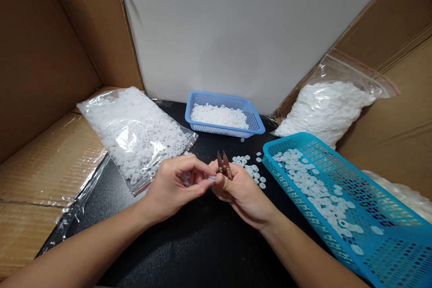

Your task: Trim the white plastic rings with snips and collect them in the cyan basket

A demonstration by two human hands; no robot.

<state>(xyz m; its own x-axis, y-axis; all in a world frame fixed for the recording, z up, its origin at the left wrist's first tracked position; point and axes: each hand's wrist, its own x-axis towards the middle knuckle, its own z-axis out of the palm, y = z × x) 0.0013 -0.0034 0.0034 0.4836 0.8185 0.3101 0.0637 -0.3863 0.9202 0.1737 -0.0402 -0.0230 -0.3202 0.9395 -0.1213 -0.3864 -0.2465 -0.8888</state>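
Between the thumb and forefinger of my left hand (177, 182) is a small white plastic disc (212, 178). My right hand (241, 189) is closed around a pair of thread snips (224, 165), whose two pointed blades stick up and stand apart. The right thumb meets the disc's edge, so both hands are close together over the black table (202, 243). Loose white discs (253, 172) lie just beyond the right hand. A few more show behind the left fingers, partly hidden.
A blue basket (226, 132) of small white rings stands at the back. At the right is a larger teal basket (303, 207) holding white discs. Clear bags of white pieces lie at left (135, 139) and back right (327, 103). Cardboard walls (77, 18) enclose the sides.
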